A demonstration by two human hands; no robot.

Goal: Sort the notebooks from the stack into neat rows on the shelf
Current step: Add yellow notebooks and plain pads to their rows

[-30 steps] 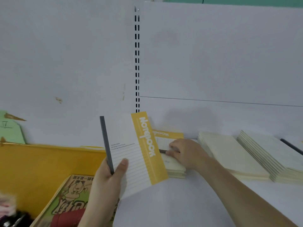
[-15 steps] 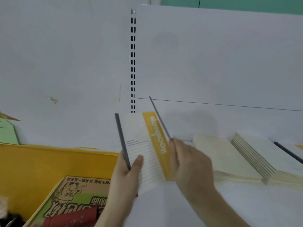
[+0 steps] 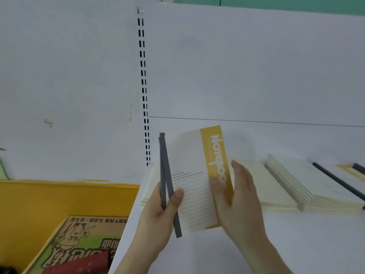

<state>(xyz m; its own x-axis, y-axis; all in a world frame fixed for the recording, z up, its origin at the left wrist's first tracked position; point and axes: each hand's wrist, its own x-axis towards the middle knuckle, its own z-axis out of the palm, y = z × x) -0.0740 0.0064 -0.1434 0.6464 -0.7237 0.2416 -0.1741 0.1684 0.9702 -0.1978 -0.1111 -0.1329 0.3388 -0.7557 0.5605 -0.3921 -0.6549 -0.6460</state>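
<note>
- nearest the camera, the left hand [image 3: 158, 210] grips the held notebooks [image 3: 189, 180] by their grey-spined edge, thumb curled over the front cover and fingers behind; two grey spines cross there, so it seems to hold at least two books, not yet squared.
- the right hand [image 3: 237, 196] is flat and open against the yellow-banded edge, fingers straight, thumb on the front of the band; it looks to be pressing the books together rather than gripping them.
- the held notebooks stand nearly upright, above the front part of the white shelf [image 3: 296, 244], not yet laid down.
- just behind them, partly hidden, a low cream stack [image 3: 147, 194] lies at the shelf's left edge; how many books it has i cannot tell.
- farther right, a cream pile [image 3: 266, 184] lies flat, and beside it a fanned pile [image 3: 292, 175] steps toward the right; beyond that a grey-spined book [image 3: 335, 180] and a yellow one [image 3: 347, 171] at the frame edge.
- as a judgement: several rows are already laid, so the task is well under way; the held books still need placing, and the fanned pile wants straightening.
- lower left, off the shelf, a yellow bin [image 3: 59, 198] holds a printed box [image 3: 79, 244].
</note>
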